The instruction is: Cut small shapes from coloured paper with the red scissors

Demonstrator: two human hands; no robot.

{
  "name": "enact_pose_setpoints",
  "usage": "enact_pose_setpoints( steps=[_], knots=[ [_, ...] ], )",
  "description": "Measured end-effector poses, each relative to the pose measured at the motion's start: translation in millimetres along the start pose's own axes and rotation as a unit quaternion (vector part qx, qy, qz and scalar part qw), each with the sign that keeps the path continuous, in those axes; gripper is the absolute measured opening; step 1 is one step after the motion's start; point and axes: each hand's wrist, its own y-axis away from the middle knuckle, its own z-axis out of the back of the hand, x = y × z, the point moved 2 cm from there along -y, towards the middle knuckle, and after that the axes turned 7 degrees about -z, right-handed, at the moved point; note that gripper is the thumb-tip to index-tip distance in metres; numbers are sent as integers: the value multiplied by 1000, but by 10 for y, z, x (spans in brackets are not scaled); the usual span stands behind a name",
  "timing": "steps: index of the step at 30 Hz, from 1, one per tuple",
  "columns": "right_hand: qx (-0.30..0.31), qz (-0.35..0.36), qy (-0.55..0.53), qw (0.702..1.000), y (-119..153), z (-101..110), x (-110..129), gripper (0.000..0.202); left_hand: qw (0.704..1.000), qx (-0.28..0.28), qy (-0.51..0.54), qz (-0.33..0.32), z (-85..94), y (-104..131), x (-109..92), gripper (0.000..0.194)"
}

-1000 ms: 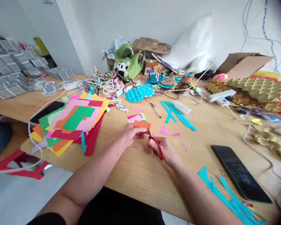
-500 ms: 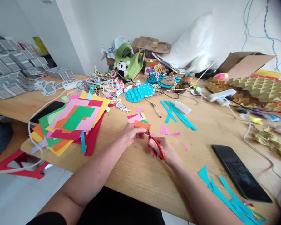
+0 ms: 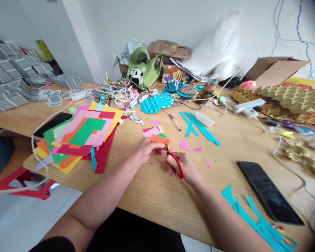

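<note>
Near the middle of the table, my left hand [image 3: 149, 150] pinches a small orange paper piece [image 3: 159, 139] by its lower edge. My right hand [image 3: 180, 166] holds red-handled scissors [image 3: 179, 167], whose blades point up and touch the right part of the orange paper. Just beyond lie small pink and green paper pieces [image 3: 151, 131]. Pink scraps [image 3: 190, 146] are scattered to the right of the scissors. Blue strips [image 3: 203, 129] lie crossed farther back, beside a pen [image 3: 175, 123].
A stack of coloured paper [image 3: 86, 131] covers the left side. A black phone [image 3: 269, 192] and more blue strips [image 3: 257, 224] lie at the right. A green bag [image 3: 145, 71], boxes and craft pieces line the back. A white cable [image 3: 33, 147] hangs over the left edge.
The orange paper and the scissor blades have shifted very slightly. Both hands keep nearly the same place and hold.
</note>
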Motion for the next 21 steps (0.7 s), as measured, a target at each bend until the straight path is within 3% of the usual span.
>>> enact_pose_setpoints(
  steps=[21],
  knots=[
    [-8,-6,-1,1000,5,8,38,53,1000,2,1,9,-8,7,-4,22]
  ],
)
